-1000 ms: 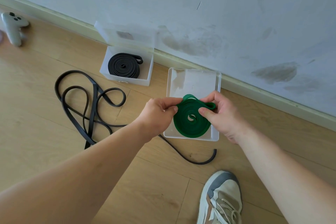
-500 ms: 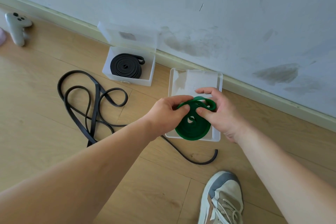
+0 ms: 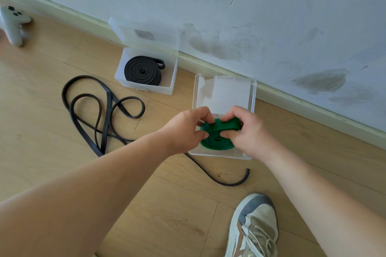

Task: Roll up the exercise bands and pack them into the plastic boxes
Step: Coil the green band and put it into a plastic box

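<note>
A rolled green band [image 3: 217, 137] sits low inside the near clear plastic box [image 3: 224, 94], whose lid lies open toward the wall. My left hand [image 3: 186, 129] pinches the coil's left side. My right hand [image 3: 248, 131] presses on its loose outer end and right side. A second clear box [image 3: 146, 81] further left holds a rolled black band [image 3: 143, 70], its lid standing up against the wall. An unrolled black band [image 3: 104, 108] sprawls in loops on the floor to the left, and one end of it runs under my left forearm.
The wall and its skirting board [image 3: 292, 100] run right behind both boxes. A grey game controller [image 3: 12, 23] lies at the far left. A grey and white sneaker [image 3: 254, 227] is planted on the wooden floor at the bottom right.
The green coil has gone from flat and held above the box to pushed down into it, tilted, with both hands closing tighter over it. The view has shifted slightly.
</note>
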`<state>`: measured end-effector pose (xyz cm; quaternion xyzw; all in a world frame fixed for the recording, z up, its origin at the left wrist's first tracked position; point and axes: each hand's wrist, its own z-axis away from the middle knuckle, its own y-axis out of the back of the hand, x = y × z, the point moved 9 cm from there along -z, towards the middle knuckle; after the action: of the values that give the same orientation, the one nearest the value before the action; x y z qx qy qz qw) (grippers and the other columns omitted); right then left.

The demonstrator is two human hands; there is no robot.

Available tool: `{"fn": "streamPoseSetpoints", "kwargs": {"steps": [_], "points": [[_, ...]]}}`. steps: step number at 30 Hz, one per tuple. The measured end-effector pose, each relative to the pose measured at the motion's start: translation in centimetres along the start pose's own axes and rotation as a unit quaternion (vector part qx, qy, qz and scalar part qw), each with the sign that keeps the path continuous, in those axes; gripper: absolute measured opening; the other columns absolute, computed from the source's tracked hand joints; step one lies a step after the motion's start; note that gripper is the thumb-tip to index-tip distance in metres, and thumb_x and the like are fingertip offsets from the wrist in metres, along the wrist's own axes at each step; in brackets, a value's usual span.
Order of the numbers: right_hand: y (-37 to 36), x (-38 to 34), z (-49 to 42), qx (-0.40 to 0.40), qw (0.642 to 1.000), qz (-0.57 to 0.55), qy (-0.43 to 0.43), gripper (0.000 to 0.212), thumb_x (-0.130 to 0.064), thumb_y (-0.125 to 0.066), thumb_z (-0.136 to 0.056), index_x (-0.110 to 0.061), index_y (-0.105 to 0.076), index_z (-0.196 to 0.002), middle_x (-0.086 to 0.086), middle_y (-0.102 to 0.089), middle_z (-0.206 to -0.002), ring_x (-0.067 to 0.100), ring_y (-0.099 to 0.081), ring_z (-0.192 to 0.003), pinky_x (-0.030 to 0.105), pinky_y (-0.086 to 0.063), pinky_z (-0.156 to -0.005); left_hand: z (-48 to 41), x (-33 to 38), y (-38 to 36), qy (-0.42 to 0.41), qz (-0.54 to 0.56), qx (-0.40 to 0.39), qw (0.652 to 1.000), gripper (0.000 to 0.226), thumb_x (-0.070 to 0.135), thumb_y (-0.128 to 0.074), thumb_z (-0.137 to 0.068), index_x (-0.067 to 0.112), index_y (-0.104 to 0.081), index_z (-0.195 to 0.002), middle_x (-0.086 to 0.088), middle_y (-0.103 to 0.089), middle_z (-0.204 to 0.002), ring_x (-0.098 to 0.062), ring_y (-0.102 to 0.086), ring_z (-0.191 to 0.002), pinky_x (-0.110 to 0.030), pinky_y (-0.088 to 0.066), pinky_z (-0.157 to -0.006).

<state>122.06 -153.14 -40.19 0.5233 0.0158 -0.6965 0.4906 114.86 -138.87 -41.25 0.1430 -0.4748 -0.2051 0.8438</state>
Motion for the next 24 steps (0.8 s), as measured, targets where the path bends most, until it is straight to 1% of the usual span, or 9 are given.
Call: {"fn": "streamPoseSetpoints", "kwargs": {"steps": [3, 5, 7, 9, 12, 15, 17, 20, 24], "points": [[-0.7, 0.0, -0.1, -0.004, 1.000, 0.019, 0.010, 0.026, -0.004, -0.078, -0.087, -0.020, -0.067, -0.103, -0.004, -0.066, -0.105, 0.016, -0.065, -0.100, 0.038, -0.058, -0.090, 0.1, -0.8, -0.8, 0.005, -0.011, 0.010, 1.000, 0.031, 0.009, -0.064, -0.095, 0.032, -0.057, -0.113, 0.006, -0.064, -0.122, -0.014, -0.063, -0.114, -0.032, -0.058, -0.089], [-0.5, 0.0, -0.3, 0.007, 1.000, 0.001, 0.002, 0.032, -0.004, -0.078, -0.086, -0.026, -0.066, -0.107, -0.007, -0.067, -0.102, 0.010, -0.066, -0.095, 0.032, -0.058, -0.085, 0.1, -1.0, -0.7, 0.003, -0.009, 0.022, 1.000, 0.032, 0.009, -0.063, -0.095, 0.030, -0.055, -0.117, 0.005, -0.065, -0.123, -0.015, -0.064, -0.114, -0.034, -0.059, -0.090], [-0.3, -0.2, -0.4, 0.020, 1.000, -0.021, -0.002, 0.041, -0.005, -0.079, -0.085, -0.034, -0.062, -0.107, -0.006, -0.066, -0.097, 0.011, -0.067, -0.088, 0.031, -0.060, -0.077, 0.0, -0.8, -0.5, 0.001, 0.008, 0.026, 1.000, 0.036, 0.006, -0.060, -0.096, 0.029, -0.054, -0.123, 0.005, -0.064, -0.123, -0.016, -0.063, -0.114, -0.034, -0.059, -0.093], [-0.3, -0.1, -0.4, 0.036, 0.999, -0.025, -0.001, 0.040, -0.008, -0.081, -0.084, -0.039, -0.062, -0.101, -0.006, -0.066, -0.096, 0.017, -0.067, -0.089, 0.037, -0.062, -0.078, 0.0, -0.6, -0.5, -0.002, 0.023, 0.020, 1.000, 0.042, 0.003, -0.055, -0.097, 0.031, -0.051, -0.128, 0.003, -0.064, -0.123, -0.019, -0.065, -0.113, -0.037, -0.059, -0.094], [0.0, -0.3, -0.4, 0.066, 0.997, -0.018, 0.018, 0.037, -0.012, -0.085, -0.079, -0.038, -0.067, -0.097, -0.010, -0.066, -0.104, 0.018, -0.067, -0.096, 0.043, -0.061, -0.086, 0.0, -0.7, -0.8, -0.004, -0.018, 0.008, 1.000, 0.044, 0.005, -0.053, -0.097, 0.036, -0.049, -0.128, 0.000, -0.066, -0.122, -0.024, -0.067, -0.109, -0.044, -0.061, -0.090], [-0.5, -0.2, -0.7, 0.040, 0.999, 0.021, 0.024, 0.031, -0.012, -0.087, -0.078, -0.038, -0.070, -0.083, -0.010, -0.065, -0.099, 0.015, -0.065, -0.093, 0.042, -0.059, -0.087, -0.2, -0.7, -1.3, -0.012, -0.089, -0.007, 0.996, 0.038, 0.006, -0.058, -0.096, 0.027, -0.054, -0.127, -0.004, -0.067, -0.116, -0.028, -0.065, -0.103, -0.045, -0.058, -0.088], [-1.2, 0.2, -0.9, 0.012, 0.999, 0.032, 0.008, 0.028, -0.013, -0.085, -0.081, -0.037, -0.071, -0.080, -0.009, -0.068, -0.096, 0.014, -0.066, -0.091, 0.038, -0.059, -0.086, -0.1, -0.2, -1.3, -0.032, -0.127, 0.020, 0.991, 0.035, 0.009, -0.062, -0.096, 0.022, -0.062, -0.128, -0.005, -0.064, -0.116, -0.028, -0.063, -0.103, -0.041, -0.055, -0.088], [-1.6, 0.2, -1.4, -0.012, 0.999, 0.040, -0.006, 0.026, -0.013, -0.082, -0.084, -0.036, -0.072, -0.082, -0.010, -0.070, -0.094, 0.013, -0.067, -0.089, 0.028, -0.056, -0.080, 0.5, 0.1, -0.7, -0.073, -0.131, 0.101, 0.984, 0.035, 0.009, -0.064, -0.094, 0.019, -0.069, -0.127, -0.003, -0.062, -0.115, -0.028, -0.063, -0.097, -0.042, -0.056, -0.081], [-2.7, -0.6, -1.1, 0.007, 0.998, 0.062, 0.032, 0.014, -0.013, -0.081, -0.085, -0.021, -0.078, -0.096, -0.003, -0.069, -0.101, 0.016, -0.065, -0.096, 0.030, -0.054, -0.089, 1.4, -0.8, -1.2, -0.103, -0.086, 0.134, 0.982, 0.035, 0.010, -0.054, -0.097, 0.026, -0.069, -0.124, 0.004, -0.067, -0.108, -0.021, -0.064, -0.094, -0.042, -0.057, -0.074]]}}
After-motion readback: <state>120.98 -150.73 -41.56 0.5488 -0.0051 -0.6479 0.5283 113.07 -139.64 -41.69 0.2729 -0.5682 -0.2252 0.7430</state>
